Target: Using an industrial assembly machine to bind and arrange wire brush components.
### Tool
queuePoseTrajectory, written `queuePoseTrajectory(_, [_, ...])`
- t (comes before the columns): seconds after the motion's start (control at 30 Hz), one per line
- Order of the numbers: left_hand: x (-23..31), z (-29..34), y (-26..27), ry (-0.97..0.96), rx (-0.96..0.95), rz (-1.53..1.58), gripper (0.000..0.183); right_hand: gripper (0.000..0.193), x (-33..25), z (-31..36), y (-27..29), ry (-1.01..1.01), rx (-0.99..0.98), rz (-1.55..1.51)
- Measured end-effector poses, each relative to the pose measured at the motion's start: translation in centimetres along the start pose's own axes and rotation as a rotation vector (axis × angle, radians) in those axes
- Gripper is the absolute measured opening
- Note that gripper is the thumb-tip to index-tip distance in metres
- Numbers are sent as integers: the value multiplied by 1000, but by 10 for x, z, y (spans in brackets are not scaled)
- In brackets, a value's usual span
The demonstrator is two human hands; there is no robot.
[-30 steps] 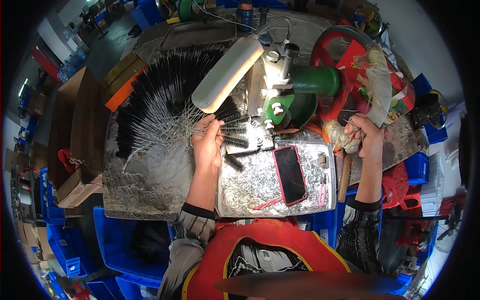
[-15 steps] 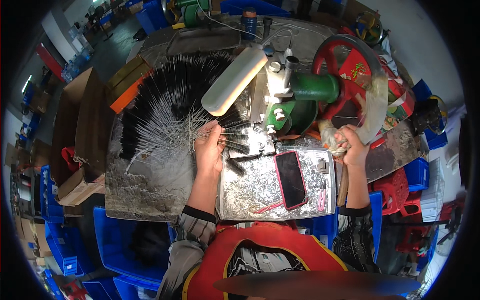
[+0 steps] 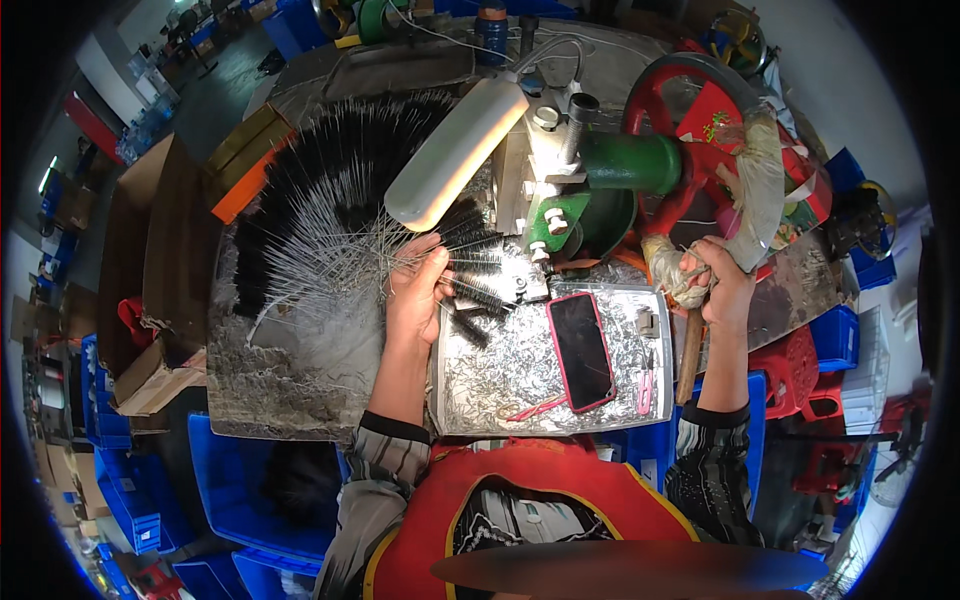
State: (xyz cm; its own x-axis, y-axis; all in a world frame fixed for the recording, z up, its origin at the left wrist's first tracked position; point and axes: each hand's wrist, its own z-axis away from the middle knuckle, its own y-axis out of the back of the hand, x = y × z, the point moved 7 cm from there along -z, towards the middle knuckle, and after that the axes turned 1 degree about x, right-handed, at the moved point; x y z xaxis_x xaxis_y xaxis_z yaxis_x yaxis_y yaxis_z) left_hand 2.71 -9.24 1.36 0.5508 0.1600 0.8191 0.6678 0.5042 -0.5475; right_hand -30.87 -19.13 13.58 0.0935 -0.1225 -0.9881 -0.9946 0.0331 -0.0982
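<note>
Several black-bristled wire brushes point(image 3: 475, 262) fan out from my left hand point(image 3: 410, 300), pinched between thumb and fingers. Their bristle ends lie by the lit metal block of the green press point(image 3: 625, 163). Left of that hand spreads a big pile of similar brushes point(image 3: 320, 205), thin wire stems towards me, black bristles outward. My right hand point(image 3: 727, 283) is closed round the cloth-wrapped handle point(image 3: 672, 272) on the red handwheel point(image 3: 648, 105). A long lamp point(image 3: 455, 155), switched on, hangs over the pile's right edge.
In front of me a shallow tray point(image 3: 490, 395) strewn with metal bits holds a phone in a pink case point(image 3: 580, 350) and a pink-handled tool point(image 3: 645, 388). A wooden stick point(image 3: 689, 355) stands beside it. Cardboard boxes point(image 3: 175, 240) flank the left; blue bins point(image 3: 255, 500) sit below.
The handwheel has turned a little, and my right hand with its handle has shifted slightly right. My left hand still holds the brushes, their bristle ends slightly more spread. The whole view has shifted slightly.
</note>
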Motion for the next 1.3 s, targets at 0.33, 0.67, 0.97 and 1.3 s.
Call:
queuePoseTrajectory(0.33, [-3, -5, 8, -17, 64, 113, 16, 11, -3, -1, 0, 0, -38, 18])
queuePoseTrajectory(0.67, [-4, -7, 8, -41, 104, 228, 17, 13, -7, -2, 2, -41, 21, 31])
queuePoseTrajectory(0.97, [-12, -9, 10, -63, 44, 243, 16, 13, -4, -3, 2, -25, -15, 23])
queuePoseTrajectory(1.3, [-12, -10, 6, -74, 35, 205, 20, 12, -4, -4, 2, -15, -29, 13])
